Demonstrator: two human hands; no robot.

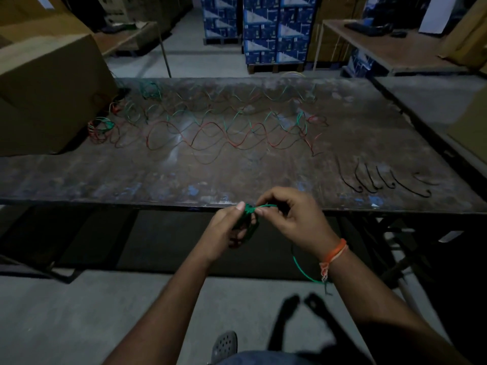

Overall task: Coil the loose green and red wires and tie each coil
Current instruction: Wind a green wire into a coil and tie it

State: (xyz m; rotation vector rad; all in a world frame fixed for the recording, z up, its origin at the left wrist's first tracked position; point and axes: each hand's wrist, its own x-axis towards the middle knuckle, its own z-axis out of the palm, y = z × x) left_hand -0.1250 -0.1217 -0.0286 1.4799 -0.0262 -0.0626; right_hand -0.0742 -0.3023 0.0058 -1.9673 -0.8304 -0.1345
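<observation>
While pinched by both hands, green coil (246, 219) before table (158, 185).

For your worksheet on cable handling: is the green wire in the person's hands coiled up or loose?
Mostly coiled: the thin green wire is bunched between both hands, with one loose tail curving below the right wrist.

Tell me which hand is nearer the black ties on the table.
Right. The right hand is just below and left of the black ties, off the table edge; the left hand, gripping the green coil, sits farther left.
</observation>
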